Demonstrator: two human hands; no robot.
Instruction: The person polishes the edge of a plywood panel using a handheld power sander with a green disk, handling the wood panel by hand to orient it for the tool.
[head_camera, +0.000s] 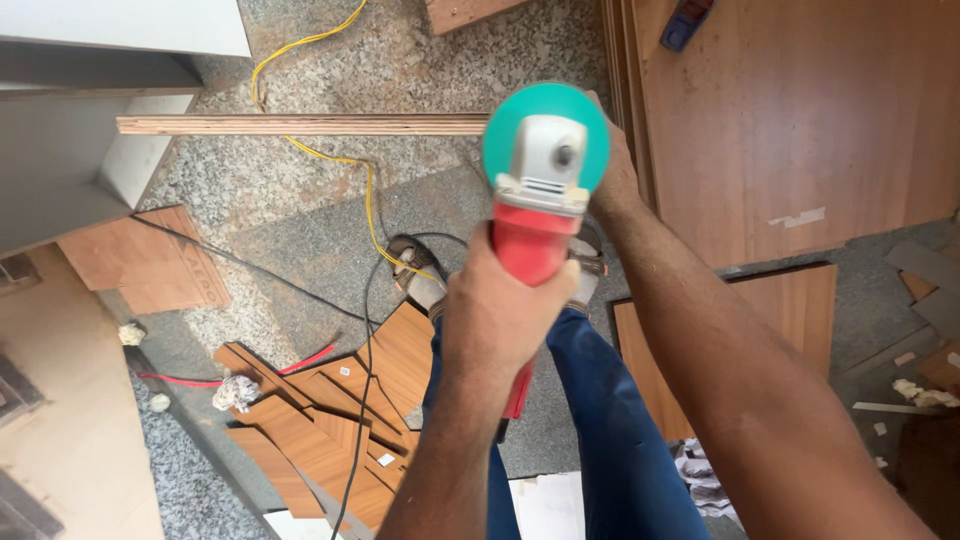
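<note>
Head view: the left hand (500, 310) is clamped round the red body of an angle grinder (535, 215) in the middle of the frame. Its green disc guard and grey gear head sit at the top centre, right at the end of a long plywood strip (300, 124) that runs in from the upper left. The right hand (615, 175) is mostly hidden behind the guard; I cannot tell whether it grips anything. A yellow cable (330, 150) loops across the speckled floor (300, 190) under the strip. Brown offcuts (320, 430) lie heaped at lower left, crossed by a black cord (365, 330). Large brown boards (800, 120) fill the upper right. The person's blue trouser leg (610, 430) shows below the grinder
</note>
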